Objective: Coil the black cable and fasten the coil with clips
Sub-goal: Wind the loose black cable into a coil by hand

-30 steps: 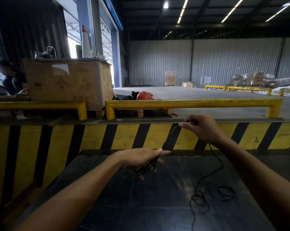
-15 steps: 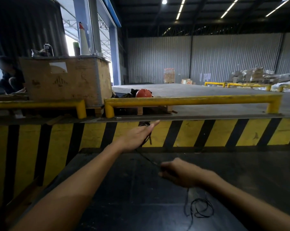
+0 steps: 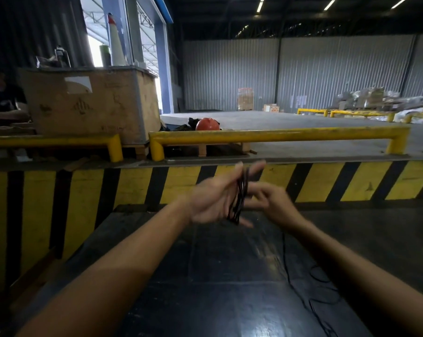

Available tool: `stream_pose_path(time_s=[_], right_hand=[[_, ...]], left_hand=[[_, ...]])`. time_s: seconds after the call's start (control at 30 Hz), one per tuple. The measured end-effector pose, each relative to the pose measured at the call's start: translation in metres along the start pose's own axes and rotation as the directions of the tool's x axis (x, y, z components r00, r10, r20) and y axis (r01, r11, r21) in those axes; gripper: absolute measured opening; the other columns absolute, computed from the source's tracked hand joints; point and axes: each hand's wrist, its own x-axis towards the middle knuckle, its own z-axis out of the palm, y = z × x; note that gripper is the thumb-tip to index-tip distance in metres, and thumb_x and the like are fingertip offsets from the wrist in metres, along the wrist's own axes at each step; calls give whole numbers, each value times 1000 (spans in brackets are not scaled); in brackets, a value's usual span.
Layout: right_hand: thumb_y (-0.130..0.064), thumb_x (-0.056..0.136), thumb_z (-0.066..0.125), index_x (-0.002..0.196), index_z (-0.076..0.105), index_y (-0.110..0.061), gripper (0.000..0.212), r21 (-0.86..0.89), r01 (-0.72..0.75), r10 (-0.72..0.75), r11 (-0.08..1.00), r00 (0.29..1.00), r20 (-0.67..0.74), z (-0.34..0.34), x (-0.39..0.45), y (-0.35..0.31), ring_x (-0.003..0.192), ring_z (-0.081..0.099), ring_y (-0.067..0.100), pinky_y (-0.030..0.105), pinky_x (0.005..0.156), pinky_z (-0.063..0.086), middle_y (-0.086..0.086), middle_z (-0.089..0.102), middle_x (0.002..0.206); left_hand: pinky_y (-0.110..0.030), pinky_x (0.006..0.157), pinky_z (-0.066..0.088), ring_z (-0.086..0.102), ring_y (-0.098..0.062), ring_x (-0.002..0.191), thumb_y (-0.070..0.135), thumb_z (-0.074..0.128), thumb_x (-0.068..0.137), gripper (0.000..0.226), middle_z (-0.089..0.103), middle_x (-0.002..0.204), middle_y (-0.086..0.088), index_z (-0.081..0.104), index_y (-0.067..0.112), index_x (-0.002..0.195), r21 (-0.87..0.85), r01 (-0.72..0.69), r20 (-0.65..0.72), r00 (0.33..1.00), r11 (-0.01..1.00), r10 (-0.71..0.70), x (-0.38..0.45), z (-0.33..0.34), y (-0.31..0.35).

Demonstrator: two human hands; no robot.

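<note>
A thin black cable (image 3: 239, 198) is wound in several loops around the outstretched fingers of my left hand (image 3: 212, 200), which is held up over the black table (image 3: 205, 276). My right hand (image 3: 271, 203) is right beside it, touching the loops, its fingers pinched on the cable. From there the loose cable (image 3: 288, 271) drops to the table and trails off to the lower right in slack curls. Both hands are blurred by motion. No clips show.
A yellow-and-black striped barrier (image 3: 327, 183) runs across behind the table, with yellow rails (image 3: 273, 135) above it. A large cardboard box (image 3: 91, 103) and a seated person (image 3: 4, 103) are at the left. An orange helmet (image 3: 206, 124) lies beyond the rail.
My right hand has come up from the table to meet my left hand, laying more cable onto the loops. The slack pile on the table has shrunk.
</note>
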Motion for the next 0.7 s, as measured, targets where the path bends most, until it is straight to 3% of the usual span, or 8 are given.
stream_pose_path(time_s=[0.13, 0.2, 0.3, 0.4, 0.5, 0.57, 0.63, 0.7], right_hand=[[-33, 98, 38, 94, 58, -17, 26, -138, 33, 13, 990, 946, 323, 57, -47, -2, 66, 56, 6, 27, 61, 46, -3, 61, 79], [-35, 98, 37, 97, 53, -16, 25, -222, 148, -30, 964, 887, 461, 63, -61, -8, 61, 54, 11, 31, 60, 46, 1, 59, 76], [-37, 97, 39, 93, 55, -22, 22, -297, 173, 16, 939, 842, 539, 34, -55, -11, 62, 56, 9, 24, 59, 46, -2, 59, 76], [-33, 94, 47, 85, 58, -27, 15, -352, 173, 14, 920, 883, 469, -12, -34, -19, 67, 58, 6, 23, 61, 49, -4, 59, 76], [-30, 90, 53, 87, 63, -23, 12, -408, 168, -36, 898, 949, 312, -53, -11, -27, 70, 60, 5, 23, 63, 49, -6, 61, 77], [-30, 87, 57, 87, 65, -24, 9, -454, 166, -72, 875, 974, 216, -67, 1, -30, 69, 60, 4, 20, 61, 46, -8, 62, 76], [-27, 85, 61, 89, 67, -19, 11, -457, 157, -121, 876, 987, 107, -71, 9, -31, 67, 58, 3, 18, 59, 43, -7, 62, 76], [-26, 85, 63, 92, 67, -15, 13, -429, 163, -190, 888, 981, -21, -65, 14, -30, 65, 56, 1, 16, 57, 40, -6, 61, 74]], left_hand=[[-66, 95, 38, 37, -28, 136, 48, 17, 98, 44, 32, 154, -4, 40, 46, 136, -84, -259, -307, 925, 962, 222, 11, -6, 21], [-68, 102, 27, 25, -31, 143, 47, 17, 99, 45, 23, 158, -5, 30, 44, 142, 104, -248, -389, 881, 963, 269, 11, -18, 20], [-58, 111, 23, 20, -30, 145, 47, 18, 99, 45, 24, 158, -6, 27, 44, 143, 544, -10, -424, 860, 839, 285, 1, -37, 10], [-43, 111, 22, 26, -25, 143, 44, 18, 100, 46, 29, 156, -2, 25, 40, 145, 780, 297, -429, 895, 550, 126, -13, -50, -3], [-34, 107, 26, 32, -20, 140, 44, 21, 100, 48, 38, 151, 2, 32, 33, 145, 798, 433, -419, 899, 420, -129, -21, -48, -16], [-30, 105, 29, 46, -17, 130, 48, 21, 99, 50, 51, 140, 2, 40, 31, 142, 790, 445, -365, 894, 421, -260, -23, -41, -24], [-39, 109, 33, 55, -16, 115, 55, 23, 96, 47, 59, 128, 2, 47, 40, 132, 762, 435, -299, 894, 479, -335, -22, -34, -28], [-45, 105, 39, 54, -18, 116, 56, 22, 96, 43, 51, 137, 2, 41, 49, 133, 684, 429, -209, 890, 590, -405, -22, -26, -29]])
